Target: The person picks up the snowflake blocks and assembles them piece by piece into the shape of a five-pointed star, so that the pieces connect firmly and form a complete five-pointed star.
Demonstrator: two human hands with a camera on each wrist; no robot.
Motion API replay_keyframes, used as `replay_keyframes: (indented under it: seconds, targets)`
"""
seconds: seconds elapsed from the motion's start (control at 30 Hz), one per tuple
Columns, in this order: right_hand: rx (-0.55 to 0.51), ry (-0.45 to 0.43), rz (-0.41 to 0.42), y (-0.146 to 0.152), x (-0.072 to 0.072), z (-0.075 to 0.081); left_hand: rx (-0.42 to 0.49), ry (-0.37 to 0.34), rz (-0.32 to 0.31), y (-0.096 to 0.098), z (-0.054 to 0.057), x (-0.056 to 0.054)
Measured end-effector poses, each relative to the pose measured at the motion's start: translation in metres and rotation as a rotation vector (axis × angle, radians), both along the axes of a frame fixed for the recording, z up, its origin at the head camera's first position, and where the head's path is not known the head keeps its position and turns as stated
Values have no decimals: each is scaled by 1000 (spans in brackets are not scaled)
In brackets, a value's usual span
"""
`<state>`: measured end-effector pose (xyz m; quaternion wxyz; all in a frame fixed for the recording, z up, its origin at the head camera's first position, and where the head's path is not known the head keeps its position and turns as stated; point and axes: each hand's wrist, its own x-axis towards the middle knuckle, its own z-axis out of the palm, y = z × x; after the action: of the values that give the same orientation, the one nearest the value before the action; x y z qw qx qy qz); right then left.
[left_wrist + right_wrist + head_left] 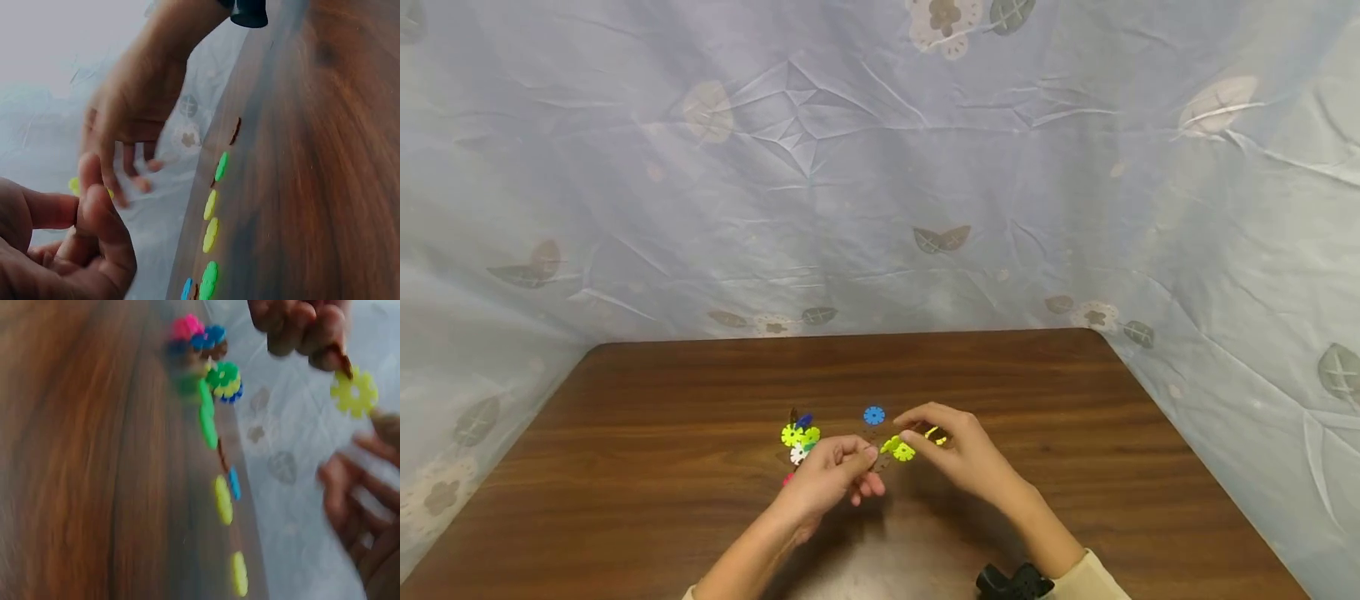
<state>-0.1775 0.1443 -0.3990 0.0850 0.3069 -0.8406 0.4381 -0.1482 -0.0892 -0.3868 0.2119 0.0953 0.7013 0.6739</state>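
Note:
My left hand (835, 471) pinches a thin brown notched disc (344, 361) between thumb and fingers. A yellow notched disc (354, 392) sits at the brown disc's edge, apparently joined to it. To the right, my right hand (962, 450) is held with thumb and forefinger spread. In the right wrist view, one blurred right fingertip (384, 425) lies right at the yellow disc's edge; whether it touches, I cannot tell. The left fingers (109, 219) hide most of the held pieces in the left wrist view.
A pile of mixed notched discs lies left of my hands, including a yellow one (792, 434) and a white one (799, 453). A blue disc (874, 415) lies beyond them on the wooden table (700, 383). A black device (1015, 582) is on the right wrist. Patterned cloth (865, 192) surrounds the table.

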Motion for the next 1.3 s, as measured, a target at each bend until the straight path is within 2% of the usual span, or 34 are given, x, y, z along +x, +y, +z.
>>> replay_keyframes:
  seconds: [0.1,0.23,0.33,0.4,0.53,0.7,0.83,1.1,1.2,1.3]
  targets:
    - [153,-93,-114,3,-7,-9,-42,-2,43,-1,0,-1]
    - [376,-147,-157,-2,-14,-20,-60,0,81,-2,0,-2]
    - [452,-144,-157,-7,-16,-25,-29,1,74,-3,-1,-3]
    - [458,-135,-161,-8,-16,-28,-6,1,68,-4,-2,-3]
    - [419,-133,-149,-8,-17,-30,13,-5,59,-3,-2,-3]
    - [375,-196,-93,-3,-17,-28,2,2,40,-3,-2,-3]
    - [295,-238,-46,5,-17,-25,-5,0,42,-3,-2,-2]
    - [-15,-181,-36,16,-8,-10,-25,18,45,-5,-2,-2]
    - [-112,-171,2,15,-2,-4,-20,23,44,-4,-1,-1]
    - [-161,-153,60,12,3,0,-18,28,41,-4,0,0]
